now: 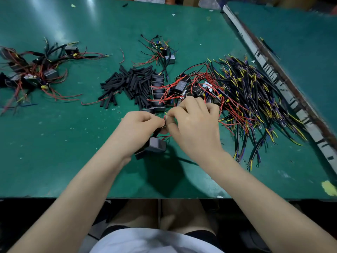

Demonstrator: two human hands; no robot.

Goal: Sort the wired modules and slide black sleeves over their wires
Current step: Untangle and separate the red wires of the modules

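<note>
Just in front of the sleeve pile (127, 84), the left hand (140, 123) and right hand (191, 121) both pinch red wires (165, 136), probably to steady them for sleeving, so the module (155, 146) dangles beneath the left hand.

Both hands' fingers (160, 123) hide whatever they pinch.

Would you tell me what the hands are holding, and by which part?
Both hands pinch the thin red wires of a dark boxy module, which hangs below.
</note>
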